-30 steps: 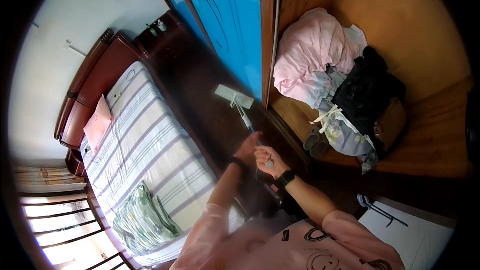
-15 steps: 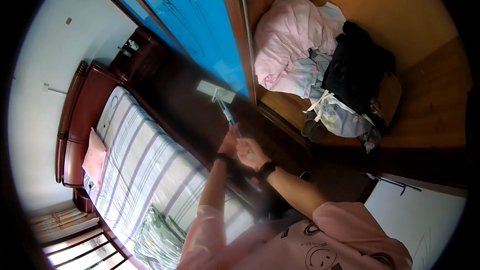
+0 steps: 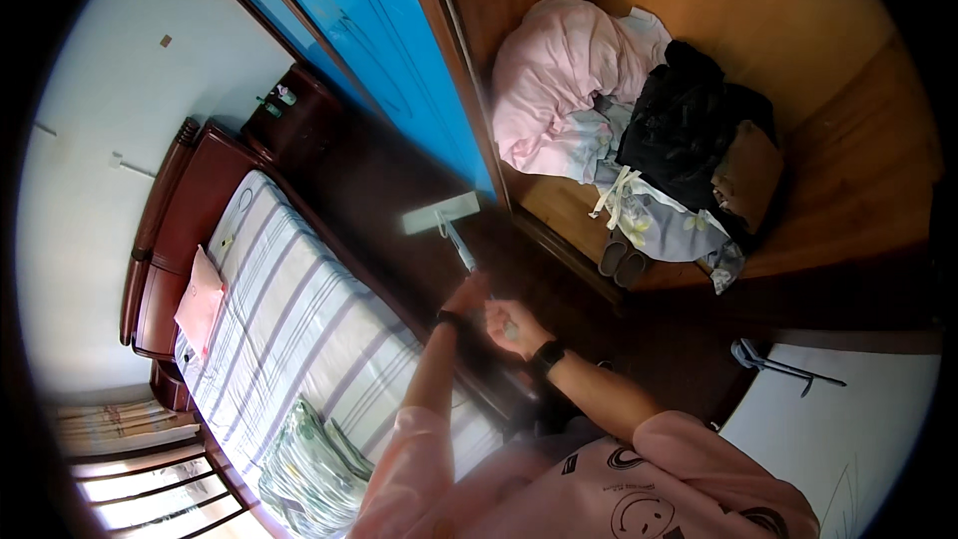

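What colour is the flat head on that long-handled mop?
The mop head looks pale, a slightly greenish white; it shows best in the head view.

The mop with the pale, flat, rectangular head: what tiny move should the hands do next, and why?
Perhaps push the pale, flat, rectangular mop head gently forward over the dark brown floor: the left hand and right hand both grip its thin pale pole, and that floor runs on ahead between the striped bedsheet and the glossy blue wardrobe door.
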Available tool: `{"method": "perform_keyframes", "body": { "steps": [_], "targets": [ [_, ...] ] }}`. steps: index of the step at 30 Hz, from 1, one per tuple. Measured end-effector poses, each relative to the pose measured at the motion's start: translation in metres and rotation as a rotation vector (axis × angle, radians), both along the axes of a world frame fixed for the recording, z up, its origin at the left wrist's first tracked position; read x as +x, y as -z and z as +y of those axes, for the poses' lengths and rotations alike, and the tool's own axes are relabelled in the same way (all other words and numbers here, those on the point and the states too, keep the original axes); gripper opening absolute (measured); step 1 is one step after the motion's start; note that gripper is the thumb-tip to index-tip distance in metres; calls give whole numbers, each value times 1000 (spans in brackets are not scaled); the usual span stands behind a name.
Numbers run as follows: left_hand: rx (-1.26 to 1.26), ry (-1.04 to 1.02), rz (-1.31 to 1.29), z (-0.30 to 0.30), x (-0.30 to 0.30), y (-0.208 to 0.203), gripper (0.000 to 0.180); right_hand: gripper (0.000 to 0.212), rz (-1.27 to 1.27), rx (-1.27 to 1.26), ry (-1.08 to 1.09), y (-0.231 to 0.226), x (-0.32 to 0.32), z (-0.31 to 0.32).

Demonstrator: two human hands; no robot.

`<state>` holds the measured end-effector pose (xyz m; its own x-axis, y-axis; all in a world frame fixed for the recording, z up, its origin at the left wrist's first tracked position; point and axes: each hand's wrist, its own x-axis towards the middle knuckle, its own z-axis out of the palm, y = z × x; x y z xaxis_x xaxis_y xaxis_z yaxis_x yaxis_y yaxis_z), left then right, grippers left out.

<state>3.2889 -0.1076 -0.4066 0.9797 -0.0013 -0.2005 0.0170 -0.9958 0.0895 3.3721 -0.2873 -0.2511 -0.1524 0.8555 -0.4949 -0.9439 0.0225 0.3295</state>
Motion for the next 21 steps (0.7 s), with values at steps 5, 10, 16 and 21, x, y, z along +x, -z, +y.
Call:
{"method": "perform_keyframes", "body": {
  "steps": [5,10,16,21],
  "targets": [
    [-305,-178,-106,-91,7,-44,21,14,-257,-181,-103,-7,10,-80],
    [-321,-484,84,-180,20,-106,22,10,-291,-33,-57,-36,23,-161],
    [-303,-431,157,-242,65,-147,21,9,-491,-45,2,14,62,-215],
    [-404,-496,115,-241,24,-128,22,12,-1604,448,-394,-56,45,-230]
  ]
}}
